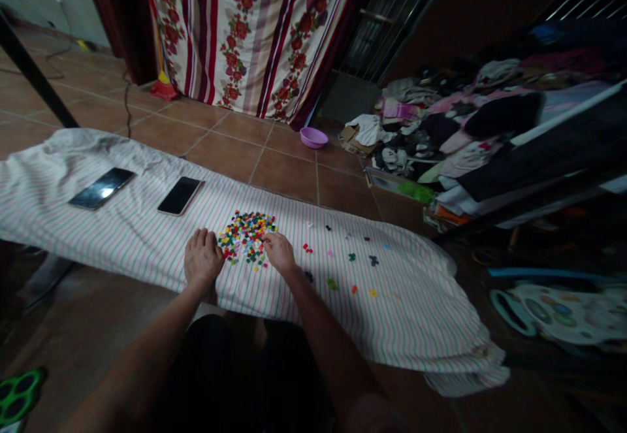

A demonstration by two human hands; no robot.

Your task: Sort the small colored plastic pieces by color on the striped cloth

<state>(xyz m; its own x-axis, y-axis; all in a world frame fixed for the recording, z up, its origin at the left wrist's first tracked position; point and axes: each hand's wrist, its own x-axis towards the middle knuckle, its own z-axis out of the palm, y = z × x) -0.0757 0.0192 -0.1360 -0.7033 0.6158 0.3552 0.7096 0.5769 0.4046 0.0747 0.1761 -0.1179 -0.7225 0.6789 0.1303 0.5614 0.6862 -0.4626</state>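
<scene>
A pile of tiny coloured pieces [247,230], too small to tell whether beads or bricks, lies on a striped cloth [406,315]. My left hand [203,256] rests flat at the pile's left edge, its fingers stretched out. At the right edge, my right hand [279,252] has thumb and finger pinched together; anything between them is too small to make out. Right of it, small groups sorted by colour are spread over the cloth, among them red pieces [307,248], green pieces [332,283], yellow pieces [373,293] and dark grey pieces [373,260].
Two phones, one with a shining screen [102,188] and one dark [180,196], lie left of the pile. Beyond the cloth are a purple basin [313,137] on the tiled floor, a floral curtain [240,34] and a clothes heap [441,113]. A patterned plastic seat [563,312] stands at right.
</scene>
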